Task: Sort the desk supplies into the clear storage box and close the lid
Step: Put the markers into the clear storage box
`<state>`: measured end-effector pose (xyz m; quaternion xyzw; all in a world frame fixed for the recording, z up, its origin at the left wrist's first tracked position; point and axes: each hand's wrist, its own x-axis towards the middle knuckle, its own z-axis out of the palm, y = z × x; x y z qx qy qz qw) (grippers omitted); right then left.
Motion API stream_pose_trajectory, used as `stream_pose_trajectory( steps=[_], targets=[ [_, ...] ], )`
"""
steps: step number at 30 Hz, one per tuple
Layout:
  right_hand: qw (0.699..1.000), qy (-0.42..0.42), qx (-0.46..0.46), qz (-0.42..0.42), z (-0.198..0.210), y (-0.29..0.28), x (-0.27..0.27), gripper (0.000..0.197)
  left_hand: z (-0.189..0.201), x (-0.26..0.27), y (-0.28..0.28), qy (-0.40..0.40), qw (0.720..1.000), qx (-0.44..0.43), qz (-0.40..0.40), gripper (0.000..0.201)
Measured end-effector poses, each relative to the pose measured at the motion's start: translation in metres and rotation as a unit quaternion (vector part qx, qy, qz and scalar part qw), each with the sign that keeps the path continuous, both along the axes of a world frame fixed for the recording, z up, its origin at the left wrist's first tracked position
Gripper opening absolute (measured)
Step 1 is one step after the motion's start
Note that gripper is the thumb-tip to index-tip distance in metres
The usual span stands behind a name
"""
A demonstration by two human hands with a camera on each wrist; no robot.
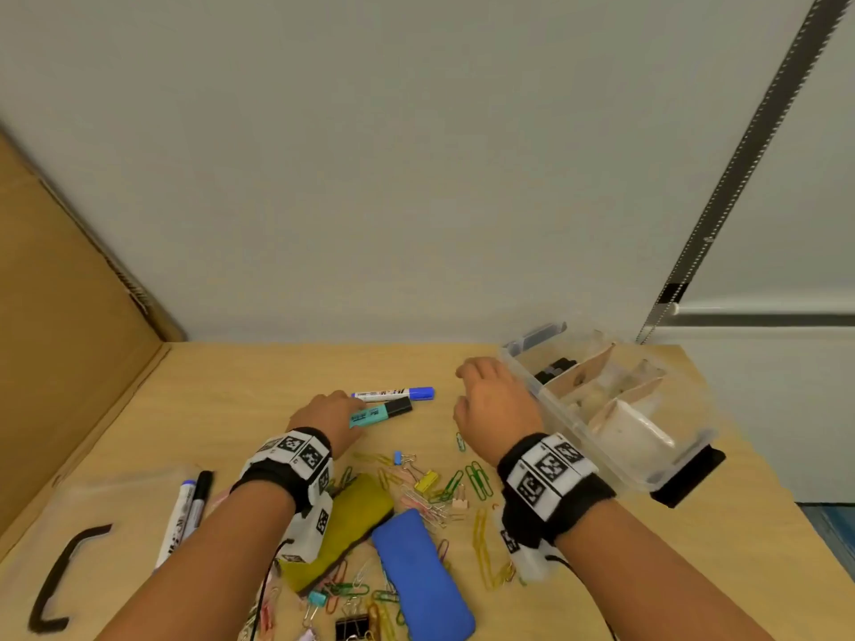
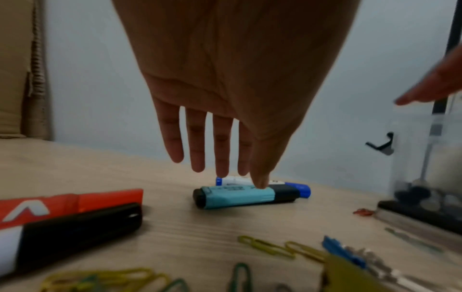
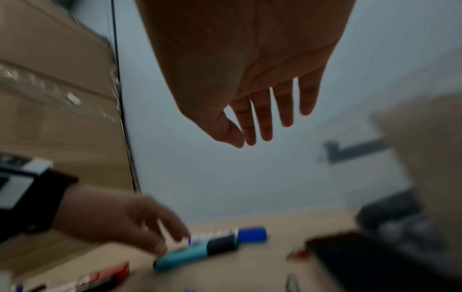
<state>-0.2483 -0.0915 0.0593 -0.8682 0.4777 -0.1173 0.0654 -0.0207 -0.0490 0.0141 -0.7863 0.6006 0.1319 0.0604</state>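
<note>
A teal highlighter (image 1: 381,413) with a black cap lies mid-table, and a blue-capped white marker (image 1: 398,393) lies just behind it. My left hand (image 1: 333,411) reaches over the highlighter's near end with straight fingers. In the left wrist view its thumb tip touches the highlighter (image 2: 240,197), with nothing gripped. My right hand (image 1: 490,400) hovers open and empty in the air, next to the clear storage box (image 1: 578,432). The box stands at the right with cardboard dividers and dark items in its far compartment. In the right wrist view the right hand's fingers (image 3: 265,126) hang straight.
The clear lid with a black handle (image 1: 69,571) lies front left, with two markers (image 1: 185,515) on it. Paper clips and binder clips (image 1: 444,492) lie scattered near me, beside a yellow-green pad (image 1: 351,520) and a blue pad (image 1: 416,576). Cardboard (image 1: 69,340) stands at the left.
</note>
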Motion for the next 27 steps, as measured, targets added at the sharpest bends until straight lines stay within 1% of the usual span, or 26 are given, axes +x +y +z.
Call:
stream_pose_trajectory(
  steps=[2,4,5,7,9,11,13,15,18,21,24,27],
  targets=[
    [0.996,0.016,0.080,0.017,-0.017,-0.013,0.025,0.045,0.001,-0.001,-0.006,-0.010,1.000,0.011,0.002,0.041],
    [0.985,0.054,0.160,0.020,-0.034,-0.024,0.042,0.056,0.000,-0.002,-0.013,-0.018,1.000,0.023,0.002,0.035],
    [0.980,0.081,0.179,0.022,-0.042,-0.028,0.049,0.064,-0.001,-0.003,-0.015,-0.023,0.999,0.029,0.004,0.032],
    [0.973,0.129,0.187,0.032,-0.055,-0.037,0.059,0.077,-0.005,-0.002,-0.018,-0.036,0.999,0.037,0.007,0.027],
    [0.967,0.164,0.192,0.041,-0.063,-0.044,0.067,0.082,-0.011,-0.001,-0.021,-0.051,0.998,0.043,0.005,0.026],
    [0.964,0.190,0.179,0.043,-0.068,-0.050,0.075,0.074,-0.016,-0.002,-0.024,-0.076,0.996,0.045,-0.005,0.027],
    [0.968,0.203,0.141,0.035,-0.069,-0.053,0.081,0.058,-0.019,-0.003,-0.027,-0.099,0.994,0.044,-0.016,0.027],
    [0.972,0.203,0.117,0.025,-0.071,-0.054,0.086,0.047,-0.020,-0.005,-0.028,-0.115,0.992,0.047,-0.025,0.027],
    [0.976,0.185,0.114,0.014,-0.074,-0.052,0.089,0.042,-0.020,-0.004,-0.028,-0.118,0.992,0.043,-0.028,0.028],
    [0.983,0.134,0.126,-0.006,-0.065,-0.048,0.085,0.036,-0.018,-0.003,-0.027,-0.107,0.993,0.043,-0.019,0.029],
    [0.992,0.036,0.119,-0.025,-0.039,-0.042,0.071,0.029,-0.014,-0.004,-0.023,-0.096,0.994,0.049,-0.016,0.030],
    [0.992,-0.082,0.097,-0.025,-0.002,-0.032,0.043,0.027,-0.008,-0.001,-0.017,-0.067,0.997,0.047,-0.005,0.027]
  ],
)
